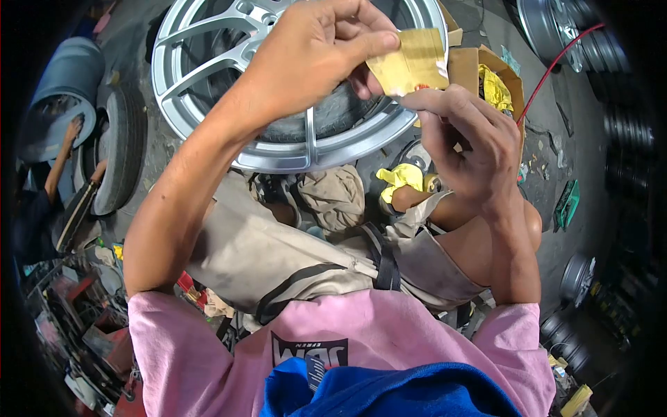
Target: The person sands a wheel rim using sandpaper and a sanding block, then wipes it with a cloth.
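Observation:
A small yellowish sheet [411, 61], with a reddish mark near its lower edge, is held up over the right side of a silver multi-spoke wheel rim [274, 161]. My left hand [333, 52] pinches the sheet's left edge between thumb and fingers. At its lower edge is my right hand [467, 132], fingers curled, with the index fingertip at the sheet; what lies between its fingertips is too small to tell. Below the rim, a yellow cloth [399, 182] lies near my legs.
An open cardboard box [514, 83] with yellow material stands right of the rim. A red hose [556, 62] runs beside it. At the left, another person's arm [61, 156] reaches to a blue drum [69, 69] by a tire [125, 146]. More rims [629, 132] line the right.

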The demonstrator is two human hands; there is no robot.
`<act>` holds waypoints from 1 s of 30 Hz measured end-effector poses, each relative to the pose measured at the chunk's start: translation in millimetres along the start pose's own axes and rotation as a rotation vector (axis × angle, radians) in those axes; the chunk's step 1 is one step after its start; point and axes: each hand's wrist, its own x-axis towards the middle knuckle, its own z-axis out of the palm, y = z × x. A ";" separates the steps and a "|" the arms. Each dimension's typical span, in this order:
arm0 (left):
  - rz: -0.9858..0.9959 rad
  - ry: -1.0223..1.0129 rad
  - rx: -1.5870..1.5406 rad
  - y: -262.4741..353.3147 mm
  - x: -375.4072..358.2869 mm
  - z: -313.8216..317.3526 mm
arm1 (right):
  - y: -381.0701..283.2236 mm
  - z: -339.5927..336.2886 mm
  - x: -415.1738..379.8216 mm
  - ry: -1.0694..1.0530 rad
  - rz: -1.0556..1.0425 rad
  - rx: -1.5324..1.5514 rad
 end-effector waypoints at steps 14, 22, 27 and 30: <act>0.224 0.447 0.377 -2.1 4.6 -93.8 | 61.1 10.0 -47.4 -0.382 0.202 -0.140; 0.302 0.443 0.446 2.6 -7.3 -88.2 | 77.2 22.0 -47.7 -0.427 0.068 -0.207; 0.300 0.428 0.444 3.6 -8.5 -87.3 | 77.6 26.8 -48.3 -0.425 0.035 -0.230; 0.261 0.432 0.431 5.6 -5.9 -86.5 | 78.2 28.2 -48.3 -0.433 0.029 -0.263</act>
